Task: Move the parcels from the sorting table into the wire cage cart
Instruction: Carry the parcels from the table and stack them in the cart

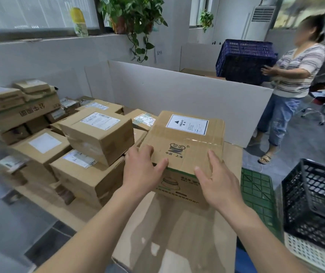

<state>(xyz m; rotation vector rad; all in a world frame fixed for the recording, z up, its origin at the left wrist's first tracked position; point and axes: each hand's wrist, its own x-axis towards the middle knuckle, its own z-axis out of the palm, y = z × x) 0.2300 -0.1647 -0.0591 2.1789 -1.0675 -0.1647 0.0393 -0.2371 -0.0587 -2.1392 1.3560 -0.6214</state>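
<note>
both hands [181, 174] touch the heavy-labelled parcel [183, 142].

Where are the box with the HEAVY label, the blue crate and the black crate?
box with the HEAVY label [183, 142]: head view, on its taped top face.
blue crate [244, 60]: head view, on its slatted side wall.
black crate [319, 196]: head view, on its perforated near wall.
</note>
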